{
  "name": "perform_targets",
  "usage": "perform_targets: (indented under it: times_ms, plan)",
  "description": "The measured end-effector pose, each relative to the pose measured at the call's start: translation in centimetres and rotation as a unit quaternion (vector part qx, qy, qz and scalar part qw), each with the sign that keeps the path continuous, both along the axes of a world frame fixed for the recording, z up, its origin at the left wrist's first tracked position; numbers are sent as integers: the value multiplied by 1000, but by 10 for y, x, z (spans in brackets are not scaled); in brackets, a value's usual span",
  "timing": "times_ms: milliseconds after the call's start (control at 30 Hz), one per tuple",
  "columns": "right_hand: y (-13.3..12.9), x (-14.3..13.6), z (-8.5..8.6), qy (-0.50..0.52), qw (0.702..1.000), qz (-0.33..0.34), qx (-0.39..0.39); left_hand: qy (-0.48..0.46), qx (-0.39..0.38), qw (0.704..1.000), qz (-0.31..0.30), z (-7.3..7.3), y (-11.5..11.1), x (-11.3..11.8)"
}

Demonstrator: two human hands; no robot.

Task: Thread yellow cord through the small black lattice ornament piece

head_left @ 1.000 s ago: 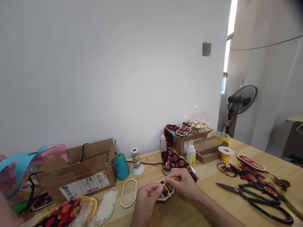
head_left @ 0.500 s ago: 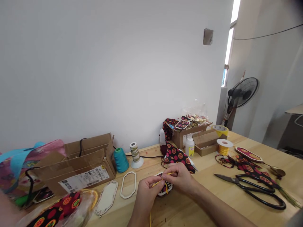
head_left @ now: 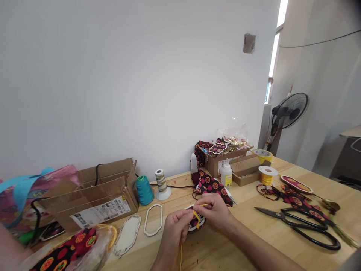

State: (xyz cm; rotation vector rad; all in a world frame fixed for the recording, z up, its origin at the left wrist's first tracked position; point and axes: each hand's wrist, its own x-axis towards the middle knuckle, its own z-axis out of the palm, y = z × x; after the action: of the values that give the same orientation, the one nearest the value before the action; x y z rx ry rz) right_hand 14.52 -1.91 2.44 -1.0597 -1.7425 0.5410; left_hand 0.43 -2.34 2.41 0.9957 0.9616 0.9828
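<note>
Both hands work close together over the wooden table. My left hand [head_left: 177, 227] pinches a yellow cord [head_left: 196, 218], whose loose end hangs down below the wrist. From the right, my right hand [head_left: 216, 210] has its thumb and forefinger closed on the same cord. Beneath the fingers lies a small white-edged frame piece [head_left: 194, 225] with dark patterned fabric, partly hidden by the hands. The cord gathers in a small loop over this piece. Left of my hands lie an oval white frame [head_left: 153, 220] and a pale framed panel [head_left: 128, 235].
Black-handled scissors [head_left: 299, 224] lie at the right. Behind are a glue bottle [head_left: 226, 175], a yellow cord spool [head_left: 267, 174], a teal thread cone [head_left: 144, 191] and a cardboard box [head_left: 93, 207]. Wrapped patterned fabric [head_left: 64, 252] sits front left, beside a blurred arm [head_left: 11, 248].
My fingers have shifted slightly along the yellow cord, and its loop over the frame piece now shows more clearly. The surrounding things stay in place.
</note>
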Motion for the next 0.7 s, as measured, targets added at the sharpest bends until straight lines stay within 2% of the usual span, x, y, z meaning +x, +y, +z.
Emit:
perform_targets:
  times_ms: [333, 433, 700]
  plan:
    - [-1, 2, 2, -38, 998, -8, 39, 45, 11, 999, 2, 1, 0, 2]
    - [-1, 2, 2, -56, 997, -23, 53, 35, 23, 999, 24, 2, -1, 3]
    - [1, 1, 0, -55, 996, -44, 58, 21, 67, 998, 6, 8, -4, 0]
